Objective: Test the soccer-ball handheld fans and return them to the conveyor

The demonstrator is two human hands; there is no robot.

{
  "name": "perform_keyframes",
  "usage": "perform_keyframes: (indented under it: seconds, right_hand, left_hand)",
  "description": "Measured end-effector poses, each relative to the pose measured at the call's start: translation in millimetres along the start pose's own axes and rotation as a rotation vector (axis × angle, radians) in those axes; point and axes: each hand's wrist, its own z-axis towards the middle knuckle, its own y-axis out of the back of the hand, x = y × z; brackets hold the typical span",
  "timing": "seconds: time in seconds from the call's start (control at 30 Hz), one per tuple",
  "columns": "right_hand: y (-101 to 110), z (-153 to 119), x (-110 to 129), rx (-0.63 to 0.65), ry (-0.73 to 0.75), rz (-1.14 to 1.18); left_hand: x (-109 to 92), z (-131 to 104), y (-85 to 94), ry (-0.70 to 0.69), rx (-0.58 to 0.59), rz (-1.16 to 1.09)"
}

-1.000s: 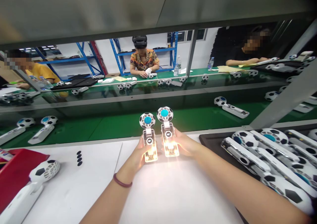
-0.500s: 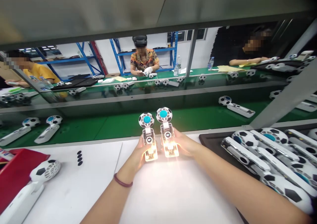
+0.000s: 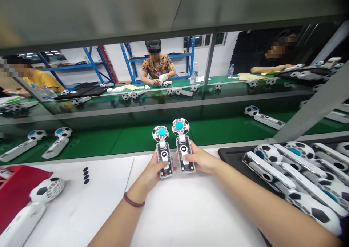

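Observation:
My left hand [image 3: 154,170] is closed around a handheld fan [image 3: 167,171] with a football-patterned round head and a turquoise centre. Its clear-covered handle shows a circuit board and a small round display, with my thumb on the front. In my right hand [image 3: 200,158] is a second fan of the same kind [image 3: 188,167], thumb also on its front. Both fans are upright side by side, heads away from me, just above the white work surface [image 3: 174,218]. Their displays are lit and the handle lamps look dark.
A black tray [image 3: 226,153] piled with similar fans stands at the right. On the left are a red bin [image 3: 19,181], a white fan [image 3: 24,218] and several black discs [image 3: 86,175]. Beyond runs a green conveyor [image 3: 131,134] carrying fans; co-workers sit across it. A metal post [image 3: 308,105] rises at right.
The bright warm lights in both fan handles have gone out. Both hands still hold the fans in nearly the same place. Fans on the conveyor have shifted slightly right.

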Motion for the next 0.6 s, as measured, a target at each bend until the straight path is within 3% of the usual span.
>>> perform_keyframes:
  seconds: [0.6]
  right_hand:
    - [3.1, 3.6, -1.0, -0.113, 0.038, -0.144]
  left_hand:
    - [-1.6, -1.1, -2.3, 0.023, -0.017, -0.004]
